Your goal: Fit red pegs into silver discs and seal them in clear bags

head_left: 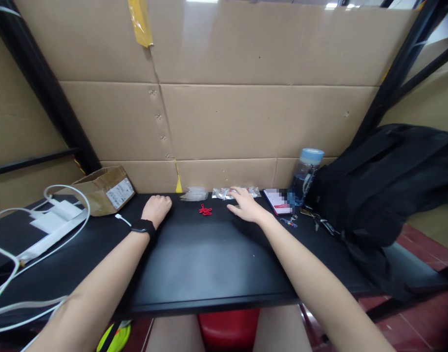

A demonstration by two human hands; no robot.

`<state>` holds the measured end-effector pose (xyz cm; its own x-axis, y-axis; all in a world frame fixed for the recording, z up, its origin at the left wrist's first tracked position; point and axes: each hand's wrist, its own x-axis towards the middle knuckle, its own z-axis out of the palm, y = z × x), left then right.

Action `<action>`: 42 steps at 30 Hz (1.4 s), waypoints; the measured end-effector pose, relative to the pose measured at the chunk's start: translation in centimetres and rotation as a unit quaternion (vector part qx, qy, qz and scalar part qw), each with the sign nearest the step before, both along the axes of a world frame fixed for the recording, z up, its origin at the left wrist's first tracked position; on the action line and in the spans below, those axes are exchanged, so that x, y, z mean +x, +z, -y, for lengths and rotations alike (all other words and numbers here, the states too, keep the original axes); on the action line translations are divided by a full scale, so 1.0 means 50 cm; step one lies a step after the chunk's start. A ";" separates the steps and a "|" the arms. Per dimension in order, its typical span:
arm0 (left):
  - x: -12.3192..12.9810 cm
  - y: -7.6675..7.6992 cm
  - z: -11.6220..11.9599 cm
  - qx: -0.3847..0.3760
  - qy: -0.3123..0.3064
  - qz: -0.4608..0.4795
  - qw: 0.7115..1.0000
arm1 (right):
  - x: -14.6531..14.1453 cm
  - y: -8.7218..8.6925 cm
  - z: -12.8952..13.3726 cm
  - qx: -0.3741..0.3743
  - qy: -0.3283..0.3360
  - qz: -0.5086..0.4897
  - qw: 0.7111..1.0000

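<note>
My left hand rests on the black tabletop with its fingers curled in, and nothing shows in it. A dark watch band is on that wrist. My right hand is open, fingers apart, reaching over a row of clear plastic packets at the back of the table. Its fingertips overlap the packets; whether they press on them I cannot tell. Between the hands lies a small bundle of red cord. Behind it sits a stack of clear plastic bags, apart from both hands.
An open cardboard box, a white power strip and looping white cables are on the left. To the right stand a phone, a blue-lidded bottle, keys and a black backpack. A cardboard wall closes the back.
</note>
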<state>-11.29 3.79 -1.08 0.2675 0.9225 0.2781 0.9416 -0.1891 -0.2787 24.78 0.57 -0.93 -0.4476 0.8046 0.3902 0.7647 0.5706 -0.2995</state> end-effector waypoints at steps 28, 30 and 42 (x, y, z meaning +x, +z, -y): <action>-0.051 -0.031 0.065 -0.068 -0.115 0.166 0.977 | 0.088 -0.016 -0.048 -0.111 0.037 -0.049 0.992; -0.053 -0.034 0.067 -0.068 -0.136 0.169 0.974 | 0.080 -0.030 -0.056 -0.120 0.046 -0.036 0.991; 0.189 -0.014 0.043 -0.027 -0.249 0.322 0.913 | 0.087 -0.015 -0.045 -0.118 -0.015 0.017 0.993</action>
